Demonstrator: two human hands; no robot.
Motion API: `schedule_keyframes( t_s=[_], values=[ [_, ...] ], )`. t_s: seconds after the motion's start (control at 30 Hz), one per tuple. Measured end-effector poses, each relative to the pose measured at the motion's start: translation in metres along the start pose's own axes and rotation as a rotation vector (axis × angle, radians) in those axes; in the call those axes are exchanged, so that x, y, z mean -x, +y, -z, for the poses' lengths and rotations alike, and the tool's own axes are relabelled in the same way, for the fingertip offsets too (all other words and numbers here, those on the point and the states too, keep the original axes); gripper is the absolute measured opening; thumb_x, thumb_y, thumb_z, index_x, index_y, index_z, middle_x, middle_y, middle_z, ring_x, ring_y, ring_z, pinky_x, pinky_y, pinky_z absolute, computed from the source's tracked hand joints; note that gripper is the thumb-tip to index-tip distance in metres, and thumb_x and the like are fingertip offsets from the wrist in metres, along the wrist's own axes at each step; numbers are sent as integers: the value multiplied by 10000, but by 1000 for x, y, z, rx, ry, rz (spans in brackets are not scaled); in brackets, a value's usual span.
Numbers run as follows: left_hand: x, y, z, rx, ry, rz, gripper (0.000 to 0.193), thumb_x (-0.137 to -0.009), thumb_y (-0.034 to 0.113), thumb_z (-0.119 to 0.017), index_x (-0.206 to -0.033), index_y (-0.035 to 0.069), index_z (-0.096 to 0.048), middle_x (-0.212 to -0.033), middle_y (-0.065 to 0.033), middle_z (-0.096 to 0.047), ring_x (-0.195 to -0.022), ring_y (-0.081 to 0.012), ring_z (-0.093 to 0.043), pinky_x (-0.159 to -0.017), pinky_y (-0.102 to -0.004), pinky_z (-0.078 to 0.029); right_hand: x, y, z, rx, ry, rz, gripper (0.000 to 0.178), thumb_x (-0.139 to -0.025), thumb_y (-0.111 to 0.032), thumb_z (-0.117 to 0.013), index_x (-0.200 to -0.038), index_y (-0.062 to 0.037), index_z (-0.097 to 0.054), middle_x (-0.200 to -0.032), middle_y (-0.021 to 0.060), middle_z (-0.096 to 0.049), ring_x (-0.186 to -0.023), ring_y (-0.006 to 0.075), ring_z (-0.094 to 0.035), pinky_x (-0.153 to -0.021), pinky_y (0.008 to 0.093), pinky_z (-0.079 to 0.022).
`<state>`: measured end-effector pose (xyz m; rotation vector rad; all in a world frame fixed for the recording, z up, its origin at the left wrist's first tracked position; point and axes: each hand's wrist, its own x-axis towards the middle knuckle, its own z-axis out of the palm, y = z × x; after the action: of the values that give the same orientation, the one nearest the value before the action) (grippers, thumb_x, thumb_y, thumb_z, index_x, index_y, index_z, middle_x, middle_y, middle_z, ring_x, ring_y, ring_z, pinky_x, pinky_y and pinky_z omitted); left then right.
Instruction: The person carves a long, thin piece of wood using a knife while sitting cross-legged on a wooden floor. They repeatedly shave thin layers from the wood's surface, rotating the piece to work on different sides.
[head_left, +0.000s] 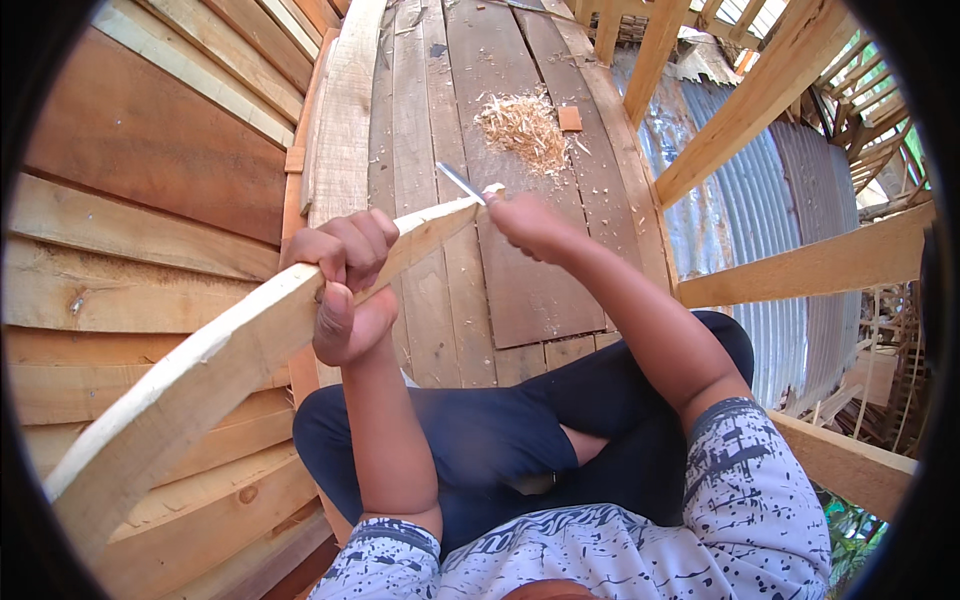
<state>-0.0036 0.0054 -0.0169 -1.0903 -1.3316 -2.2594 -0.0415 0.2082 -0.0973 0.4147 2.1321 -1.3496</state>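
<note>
A long wooden board (230,345) slants from the lower left up to the middle, its upper edge pale and freshly cut. My left hand (345,275) is wrapped around it partway along. Near the board's far end, my right hand (530,225) is closed on a knife (460,184), whose handle is hidden in the fist. The blade points up and to the left, lying across the board's edge close to the tip. Whether the blade touches the wood I cannot tell.
Wood shavings (524,132) lie heaped on the plank floor (545,290) ahead, beside a small square wood piece (570,119). A plank wall (150,245) rises on the left. Wooden railing beams (810,258) and corrugated metal sheets (740,170) stand to the right.
</note>
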Motion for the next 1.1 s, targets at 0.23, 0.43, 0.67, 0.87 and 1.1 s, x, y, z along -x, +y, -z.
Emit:
schedule_keyframes(
  t_s=[0.23,0.43,0.67,0.87,1.1],
  values=[
    [-3,-2,-3,14,-19,20,324,-885,288,-613,-781,156,-336,-639,26,-312,-583,-111,-275,-619,-316,-252,-14,16,8,-90,3,13,449,-1011,-414,-422,-928,-19,-618,-662,48,-496,-542,161,-458,-476,368,-364],
    [-1,-2,-5,-23,-13,5,320,-885,279,-606,-777,154,-332,-639,24,-309,-584,-112,-276,-617,-316,-252,-11,7,-6,16,52,75,459,-1010,-404,-423,-933,-6,-639,-714,103,-566,-602,203,-531,-534,399,-408],
    [1,-3,-6,2,-56,12,325,-883,274,-608,-769,153,-328,-645,21,-304,-594,-117,-273,-621,-316,-250,27,-31,-8,-112,-88,112,506,-1019,-479,-398,-696,-95,-456,-565,3,-408,-436,127,-363,-399,327,-281],
    [-3,-5,-10,25,-18,9,347,-865,271,-660,-776,132,-355,-629,13,-327,-576,-121,-287,-601,-322,-262,-3,4,4,24,56,130,496,-1018,-418,-411,-934,33,-601,-686,99,-556,-563,198,-515,-528,385,-406],
    [-3,-5,-8,22,-40,27,321,-885,268,-607,-779,155,-327,-654,22,-295,-602,-114,-266,-635,-319,-249,0,-5,-3,4,67,142,514,-1027,-402,-391,-905,42,-620,-724,143,-585,-630,257,-563,-580,412,-425]
  ],
)
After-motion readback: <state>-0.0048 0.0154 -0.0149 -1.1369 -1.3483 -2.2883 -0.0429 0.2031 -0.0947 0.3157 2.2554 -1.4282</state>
